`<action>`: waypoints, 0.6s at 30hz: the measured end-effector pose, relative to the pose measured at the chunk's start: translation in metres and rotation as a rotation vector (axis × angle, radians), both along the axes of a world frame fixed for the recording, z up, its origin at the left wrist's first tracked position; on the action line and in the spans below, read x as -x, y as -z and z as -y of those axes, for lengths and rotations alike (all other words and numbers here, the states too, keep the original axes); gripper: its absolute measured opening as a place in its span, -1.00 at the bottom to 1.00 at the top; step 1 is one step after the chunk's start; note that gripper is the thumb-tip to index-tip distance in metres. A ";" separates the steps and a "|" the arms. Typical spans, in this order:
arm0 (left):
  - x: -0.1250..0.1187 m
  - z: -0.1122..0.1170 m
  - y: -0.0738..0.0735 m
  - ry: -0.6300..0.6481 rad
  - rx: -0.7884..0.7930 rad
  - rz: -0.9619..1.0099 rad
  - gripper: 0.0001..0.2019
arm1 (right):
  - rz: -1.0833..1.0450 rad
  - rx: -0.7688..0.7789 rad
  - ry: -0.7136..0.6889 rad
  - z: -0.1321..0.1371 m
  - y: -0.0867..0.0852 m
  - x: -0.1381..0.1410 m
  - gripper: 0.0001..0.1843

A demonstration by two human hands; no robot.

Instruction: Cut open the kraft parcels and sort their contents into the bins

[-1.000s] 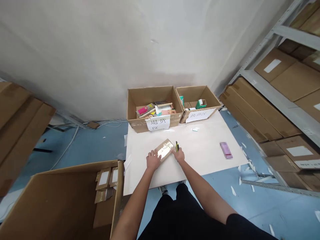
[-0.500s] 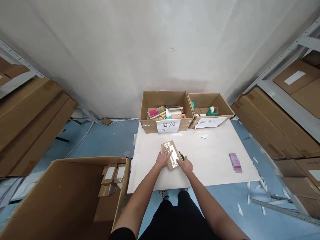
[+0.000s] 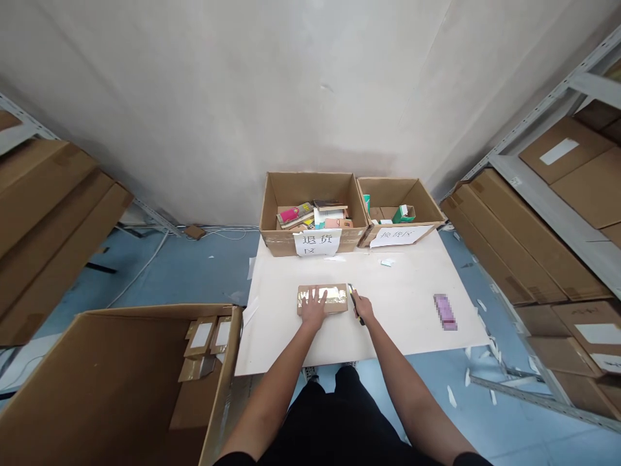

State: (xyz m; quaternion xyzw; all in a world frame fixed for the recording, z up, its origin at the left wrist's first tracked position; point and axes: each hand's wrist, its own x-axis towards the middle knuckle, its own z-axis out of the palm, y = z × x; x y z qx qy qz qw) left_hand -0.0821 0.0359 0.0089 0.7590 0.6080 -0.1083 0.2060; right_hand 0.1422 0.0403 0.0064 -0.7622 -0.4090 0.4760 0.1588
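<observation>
A small taped cardboard box (image 3: 337, 305) with a white label lies crosswise on the white table (image 3: 291, 346). On its left half rests my left hand (image 3: 314, 310), fingers spread flat over the top. Just off the box's right end, my right hand (image 3: 363, 307) is wrapped round a black and yellow utility knife (image 3: 360, 319). The knife's front end points away from me, close to the box's right edge.
Two open cartons with paper signs, a larger one (image 3: 277, 243) and a smaller one (image 3: 366, 238), hold goods at the table's back. A pixelated purple item (image 3: 445, 312) lies right. A deep carton (image 3: 130, 317) with small boxes stands left. Shelves flank both sides.
The small box has been turned from lengthwise to crosswise. My right hand has come off it and now holds the knife beside its right end. The view has shifted slightly.
</observation>
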 end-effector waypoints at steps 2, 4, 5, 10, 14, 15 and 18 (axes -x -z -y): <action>0.003 -0.002 0.007 0.000 0.002 0.009 -0.11 | -0.011 0.030 -0.043 0.014 0.004 -0.006 -0.32; 0.002 -0.005 0.010 -0.006 0.003 0.021 -0.11 | 0.003 0.036 -0.068 0.017 0.005 -0.006 -0.33; 0.002 -0.007 0.011 -0.010 0.002 0.025 -0.11 | 0.014 0.032 -0.076 0.015 0.004 -0.005 -0.34; 0.000 -0.011 0.006 -0.024 0.012 -0.014 -0.12 | 0.053 0.034 -0.160 0.006 -0.007 -0.004 -0.37; 0.000 -0.008 -0.001 -0.014 0.022 -0.033 -0.15 | 0.098 0.090 -0.251 0.025 -0.010 -0.017 -0.35; 0.000 -0.008 -0.004 -0.013 0.022 -0.033 -0.16 | 0.108 0.101 -0.272 0.031 -0.010 -0.021 -0.35; 0.003 -0.012 -0.013 0.004 0.039 -0.029 -0.16 | 0.114 0.083 -0.264 0.045 -0.010 -0.027 -0.36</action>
